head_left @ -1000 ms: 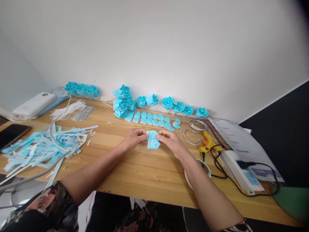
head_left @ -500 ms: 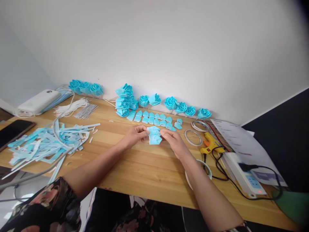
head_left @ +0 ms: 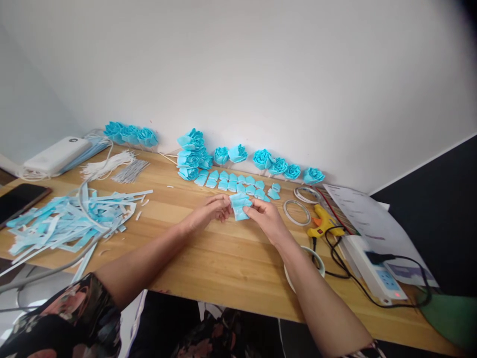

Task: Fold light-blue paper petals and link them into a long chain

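Both my hands meet over the middle of the wooden table [head_left: 223, 263], pinching one folded light-blue piece [head_left: 239, 206] between them. My left hand [head_left: 208, 211] grips its left edge with curled fingers. My right hand [head_left: 263, 215] holds its right side, thumb and fingers pressed together. Just behind the piece lie two rows of small folded blue petals [head_left: 238, 182]. Finished blue paper roses [head_left: 261, 161] line the wall beyond them.
A heap of blue and white cut strips [head_left: 70, 219] lies at the left, with a phone [head_left: 18, 196] and white power bank [head_left: 55, 155] behind. At the right are tape rings [head_left: 296, 212], a yellow glue gun [head_left: 322, 221], a power strip [head_left: 376, 271] with cables, and papers [head_left: 365, 214].
The blue piece has been folded narrower between my hands. My hands have drawn a little closer together.
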Available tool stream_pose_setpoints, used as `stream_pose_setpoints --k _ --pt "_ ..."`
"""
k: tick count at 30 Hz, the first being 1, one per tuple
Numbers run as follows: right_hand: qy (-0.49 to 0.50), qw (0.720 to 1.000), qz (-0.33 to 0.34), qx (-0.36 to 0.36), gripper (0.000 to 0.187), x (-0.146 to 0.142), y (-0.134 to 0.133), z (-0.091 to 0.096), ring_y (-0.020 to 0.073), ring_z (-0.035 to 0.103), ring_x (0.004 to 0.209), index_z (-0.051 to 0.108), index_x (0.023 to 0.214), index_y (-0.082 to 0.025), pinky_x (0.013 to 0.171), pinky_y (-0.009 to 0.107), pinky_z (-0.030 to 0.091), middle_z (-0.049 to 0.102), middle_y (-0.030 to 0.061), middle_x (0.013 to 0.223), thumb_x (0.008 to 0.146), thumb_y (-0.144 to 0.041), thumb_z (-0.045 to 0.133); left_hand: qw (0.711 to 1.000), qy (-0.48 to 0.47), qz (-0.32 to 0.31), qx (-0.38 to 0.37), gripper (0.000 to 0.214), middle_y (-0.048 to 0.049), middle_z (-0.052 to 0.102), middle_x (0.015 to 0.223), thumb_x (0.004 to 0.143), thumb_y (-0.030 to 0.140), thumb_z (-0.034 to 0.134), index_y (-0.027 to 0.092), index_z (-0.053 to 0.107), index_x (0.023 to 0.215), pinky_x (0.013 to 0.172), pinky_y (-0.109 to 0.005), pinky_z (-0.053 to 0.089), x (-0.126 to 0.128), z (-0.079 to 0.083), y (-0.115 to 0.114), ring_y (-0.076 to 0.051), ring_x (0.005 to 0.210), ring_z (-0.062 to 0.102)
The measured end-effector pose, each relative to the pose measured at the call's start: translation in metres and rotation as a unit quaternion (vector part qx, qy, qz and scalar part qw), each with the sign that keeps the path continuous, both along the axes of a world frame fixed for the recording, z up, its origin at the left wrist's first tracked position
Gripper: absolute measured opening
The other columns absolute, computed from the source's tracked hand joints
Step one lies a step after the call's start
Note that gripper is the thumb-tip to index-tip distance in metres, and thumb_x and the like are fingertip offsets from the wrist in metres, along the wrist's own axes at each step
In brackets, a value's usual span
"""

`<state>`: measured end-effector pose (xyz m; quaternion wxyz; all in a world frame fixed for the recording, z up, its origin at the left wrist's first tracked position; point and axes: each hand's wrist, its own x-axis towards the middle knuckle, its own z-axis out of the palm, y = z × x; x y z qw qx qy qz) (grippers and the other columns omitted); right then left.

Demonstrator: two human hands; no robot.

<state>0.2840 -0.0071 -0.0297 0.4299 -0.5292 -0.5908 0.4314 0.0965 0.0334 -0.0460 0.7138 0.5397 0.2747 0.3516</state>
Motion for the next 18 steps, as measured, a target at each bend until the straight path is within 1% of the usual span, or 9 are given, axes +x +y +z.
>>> stream_pose_setpoints --k 3,5,10,13,16,18 --pt "-0.010 1.000 -0.001 0.007 0.027 -0.001 -0.001 0.000 0.0099 0.035 0.057 0.050 0.062 -0.018 0.054 0.024 0.026 0.039 -0.0051 0.059 0.077 -0.039 0.061 0.996 0.072 0.010 0.053 0.033 -0.0004 0.057 0.068 0.074 0.046 0.064 0.014 0.056 0.076 0.055 -0.022 0.040 0.001 0.001 -0.001 -0.010 0.059 0.050" --pt "-0.021 1.000 0.001 0.011 0.028 -0.001 -0.001 -0.001 0.0102 0.035 0.057 0.049 0.062 -0.018 0.054 0.024 0.026 0.040 -0.0049 0.059 0.077 -0.039 0.060 0.993 0.096 0.016 0.068 0.034 0.0013 0.054 0.065 0.071 0.045 0.066 0.013 0.056 0.075 0.054 -0.022 0.038 0.002 0.000 -0.001 -0.009 0.056 0.047" --pt "-0.022 1.000 -0.009 0.016 0.025 -0.002 -0.001 0.000 0.0106 0.037 0.055 0.051 0.062 -0.018 0.054 0.024 0.029 0.042 -0.0045 0.057 0.077 -0.036 0.059 0.994 0.080 0.009 0.068 0.032 0.0028 0.050 0.062 0.069 0.043 0.068 0.013 0.055 0.071 0.054 -0.021 0.036 0.005 -0.002 -0.001 -0.007 0.056 0.043" --pt "-0.001 1.000 0.006 0.016 0.027 -0.001 -0.002 0.005 0.0122 0.043 0.060 0.053 0.061 -0.018 0.059 0.025 0.035 0.048 -0.0026 0.059 0.081 -0.036 0.055 0.996 0.071 0.012 0.054 0.032 0.0033 0.050 0.058 0.068 0.041 0.068 0.014 0.052 0.067 0.054 -0.021 0.037 0.003 -0.001 0.000 -0.007 0.054 0.044" --pt "0.020 0.999 0.049 0.007 0.028 0.001 -0.003 0.009 0.0154 0.053 0.072 0.061 0.069 -0.018 0.069 0.027 0.041 0.060 0.0010 0.070 0.085 -0.039 0.051 0.996 0.063 0.054 0.044 0.031 0.0037 0.050 0.054 0.068 0.039 0.068 0.014 0.051 0.065 0.052 -0.021 0.036 -0.001 0.000 0.003 -0.007 0.051 0.044" --pt "0.022 0.998 0.060 -0.012 0.028 0.000 -0.004 0.010 0.0166 0.056 0.077 0.064 0.077 -0.018 0.072 0.029 0.043 0.065 0.0034 0.079 0.085 -0.041 0.052 0.994 0.055 0.086 0.036 0.030 0.0037 0.051 0.054 0.068 0.038 0.069 0.015 0.051 0.064 0.052 -0.021 0.035 -0.003 0.000 0.004 -0.007 0.051 0.044"
